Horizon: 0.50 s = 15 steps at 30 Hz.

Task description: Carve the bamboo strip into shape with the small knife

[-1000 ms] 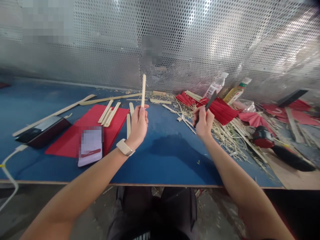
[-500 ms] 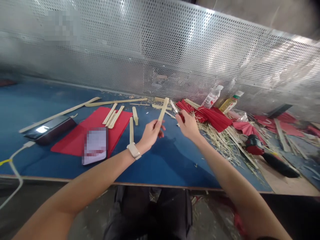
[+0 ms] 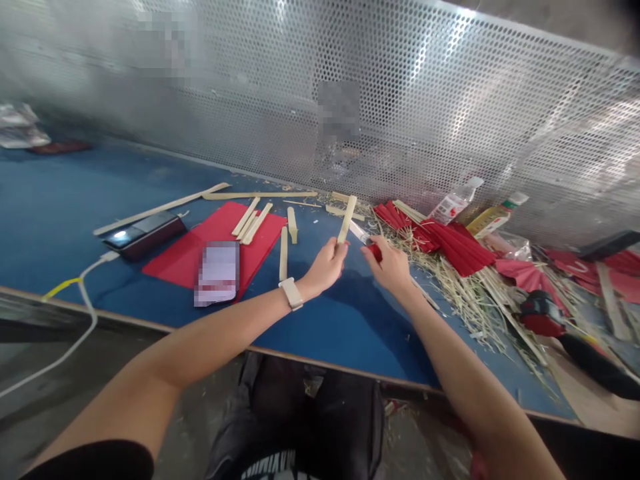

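Note:
Held upright above the blue table point(image 3: 320, 340), a pale bamboo strip point(image 3: 347, 217) rises from my left hand point(image 3: 324, 269), whose fingers are wrapped round its lower end. A light watch point(image 3: 291, 293) is on that wrist. My right hand point(image 3: 391, 268) is closed on the red handle of a utility knife point(image 3: 358, 231); its blade points up and left, close to the strip. Whether the blade touches the strip I cannot tell. Shorter bamboo pieces point(image 3: 292, 225) lie to the left, several of them on a red folder point(image 3: 175, 257).
A phone point(image 3: 218, 272) rests on the folder, beside a dark power bank point(image 3: 145, 235) with a white cable. To the right are bamboo shavings point(image 3: 465, 293), red pleated paper point(image 3: 455, 248), two bottles point(image 3: 457, 200) and a red-and-black tool point(image 3: 543, 313). A perforated metal panel point(image 3: 260, 100) stands behind.
The view has swung left, so the table things sit farther right. My right hand has turned the knife somewhat, showing its red handle. The strip stays in my left hand.

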### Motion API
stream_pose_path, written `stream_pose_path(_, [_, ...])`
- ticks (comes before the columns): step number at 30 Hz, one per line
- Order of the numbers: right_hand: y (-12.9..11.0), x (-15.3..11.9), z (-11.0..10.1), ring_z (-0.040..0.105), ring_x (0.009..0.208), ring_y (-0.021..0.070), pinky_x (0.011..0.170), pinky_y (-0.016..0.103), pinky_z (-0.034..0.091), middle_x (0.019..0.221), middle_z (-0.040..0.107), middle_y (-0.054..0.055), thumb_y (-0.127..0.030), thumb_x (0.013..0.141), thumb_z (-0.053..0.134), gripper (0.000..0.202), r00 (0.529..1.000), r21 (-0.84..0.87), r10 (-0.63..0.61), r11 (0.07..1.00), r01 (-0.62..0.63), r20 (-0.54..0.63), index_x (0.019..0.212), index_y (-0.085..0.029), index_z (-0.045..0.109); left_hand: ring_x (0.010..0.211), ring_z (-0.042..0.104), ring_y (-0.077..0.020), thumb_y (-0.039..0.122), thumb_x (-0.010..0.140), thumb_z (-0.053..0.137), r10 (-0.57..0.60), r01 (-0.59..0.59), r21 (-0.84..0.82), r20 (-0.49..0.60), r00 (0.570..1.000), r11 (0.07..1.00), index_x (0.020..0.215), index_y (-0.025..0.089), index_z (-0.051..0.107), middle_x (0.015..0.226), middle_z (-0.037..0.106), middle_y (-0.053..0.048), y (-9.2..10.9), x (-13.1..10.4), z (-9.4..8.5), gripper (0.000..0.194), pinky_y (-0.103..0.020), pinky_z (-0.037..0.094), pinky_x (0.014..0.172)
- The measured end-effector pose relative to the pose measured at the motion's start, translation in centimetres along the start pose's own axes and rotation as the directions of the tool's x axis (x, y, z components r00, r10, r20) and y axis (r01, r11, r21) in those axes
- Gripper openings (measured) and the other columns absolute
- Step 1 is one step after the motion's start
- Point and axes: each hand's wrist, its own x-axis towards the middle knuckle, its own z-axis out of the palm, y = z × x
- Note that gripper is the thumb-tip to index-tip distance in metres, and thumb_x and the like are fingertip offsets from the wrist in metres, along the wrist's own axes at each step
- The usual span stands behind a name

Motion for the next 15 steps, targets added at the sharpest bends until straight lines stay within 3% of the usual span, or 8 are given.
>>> stream_pose_path(5, [-0.48, -0.25, 0.17, 0.075, 0.075, 0.0286, 0.067, 0.035, 0.042, 0.091, 0.083, 0.013, -0.069, 0.116, 0.035, 0.061, 0.997, -0.012, -0.037, 0.999, 0.038, 0.07, 0.115, -0.022, 0.075, 0.06, 0.051, -0.0122, 0.052, 0.118, 0.053, 0.077, -0.079, 0.139, 0.017, 0.997, 0.987, 0.107, 0.022, 0.055, 0.077, 0.054, 0.002, -0.73, 0.12, -0.3, 0.033, -0.028, 0.042, 0.058])
stream_pose_path(15, [-0.92, -0.31, -0.1, 0.068, 0.068, 0.0271, 0.065, 0.035, 0.036, 0.081, 0.077, 0.01, -0.065, 0.115, 0.039, 0.055, 0.99, 0.015, -0.033, 0.999, 0.031, 0.137, 0.108, -0.023, 0.072, 0.072, 0.062, -0.0189, 0.043, 0.117, 0.054, 0.189, -0.199, 0.26, 0.065, 0.98, 0.945, 0.108, 0.02, 0.059, 0.079, 0.063, -0.003, -0.32, -0.29, -0.41, 0.025, -0.034, 0.05, 0.071])
